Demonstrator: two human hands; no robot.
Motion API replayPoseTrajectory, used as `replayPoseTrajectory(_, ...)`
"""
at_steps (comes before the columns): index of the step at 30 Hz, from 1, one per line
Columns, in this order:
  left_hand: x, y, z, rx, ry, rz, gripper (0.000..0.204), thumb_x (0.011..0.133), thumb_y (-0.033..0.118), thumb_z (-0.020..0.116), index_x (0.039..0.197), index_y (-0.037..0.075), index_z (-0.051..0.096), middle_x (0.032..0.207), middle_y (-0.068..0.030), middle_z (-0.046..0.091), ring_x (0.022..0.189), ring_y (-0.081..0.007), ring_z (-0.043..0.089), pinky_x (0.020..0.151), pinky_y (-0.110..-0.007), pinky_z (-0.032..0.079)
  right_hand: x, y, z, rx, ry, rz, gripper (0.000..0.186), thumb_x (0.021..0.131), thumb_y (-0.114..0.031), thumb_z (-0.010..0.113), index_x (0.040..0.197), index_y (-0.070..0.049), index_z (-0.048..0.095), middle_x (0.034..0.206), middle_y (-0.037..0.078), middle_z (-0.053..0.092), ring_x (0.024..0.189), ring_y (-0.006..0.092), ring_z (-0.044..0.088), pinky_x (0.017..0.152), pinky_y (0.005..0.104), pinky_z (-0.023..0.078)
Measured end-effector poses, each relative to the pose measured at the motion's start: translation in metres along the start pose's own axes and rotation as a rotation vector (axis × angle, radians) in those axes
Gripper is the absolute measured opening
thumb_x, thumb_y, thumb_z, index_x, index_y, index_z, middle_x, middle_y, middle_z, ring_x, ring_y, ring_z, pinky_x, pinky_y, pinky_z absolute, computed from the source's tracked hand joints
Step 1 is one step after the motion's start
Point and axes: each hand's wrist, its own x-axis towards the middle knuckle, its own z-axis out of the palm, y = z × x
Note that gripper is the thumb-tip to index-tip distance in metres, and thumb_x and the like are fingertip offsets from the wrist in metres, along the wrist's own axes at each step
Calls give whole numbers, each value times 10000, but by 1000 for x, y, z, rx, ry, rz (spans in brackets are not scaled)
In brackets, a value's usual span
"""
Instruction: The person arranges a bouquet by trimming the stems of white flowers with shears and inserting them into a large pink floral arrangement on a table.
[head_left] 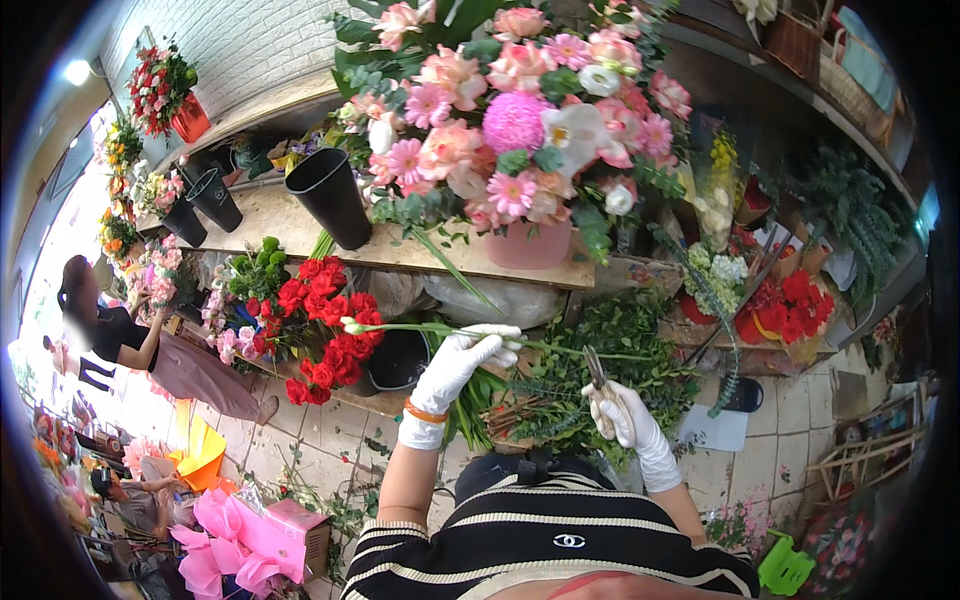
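Observation:
In a white glove, my left hand (466, 362) grips a long green flower stem (420, 328) with a small pale bud at its left end. The stem runs on rightward past the fingers. My right hand (622, 414), gloved as well, is closed around pruning shears (597, 370) whose blades point up at the stem's right part. Whether the blades touch the stem I cannot tell. Below and behind the hands lies a heap of green foliage (580, 380). Ahead stands a large pink arrangement (520, 130) in a pink pot (530, 247) on a wooden bench (440, 250).
Left of my hands are red roses (330, 310) and a black bucket (400, 358); another tall black bucket (332, 198) stands on the bench. Red flowers (790, 305) sit at right. Two people work at far left, near pink wrapping (235, 535). Clippings litter the tiled floor.

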Motion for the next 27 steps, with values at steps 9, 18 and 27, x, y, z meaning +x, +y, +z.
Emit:
replayPoseTrajectory(9, -11, 129, -140, 1, 547, 954, 235, 911, 220, 536, 916, -3, 609, 798, -76, 625, 694, -127, 599, 676, -232, 469, 43, 33, 50, 244, 248, -106, 337, 908, -259, 591, 1119, -3, 534, 707, 23, 542, 502, 90, 500, 420, 213, 402)
replayPoseTrajectory(18, 130, 331, -250, 787, 316, 487, 327, 937, 248, 449, 1118, 49, 634, 1068, -57, 675, 997, -117, 605, 851, -249, 456, 64, 52, 98, 180, 429, -123, 319, 923, -253, 555, 1107, 6, 524, 709, 28, 527, 491, 90, 483, 412, 221, 388)
replayPoseTrajectory(27, 307, 340, -231, 1202, -616, 315, 386, 909, 293, 520, 1205, 55, 588, 1080, -25, 657, 978, -128, 610, 874, -289, 460, 69, 86, 141, 294, 627, -118, 310, 911, -261, 568, 1122, -36, 535, 697, 42, 529, 490, 114, 512, 390, 246, 403)
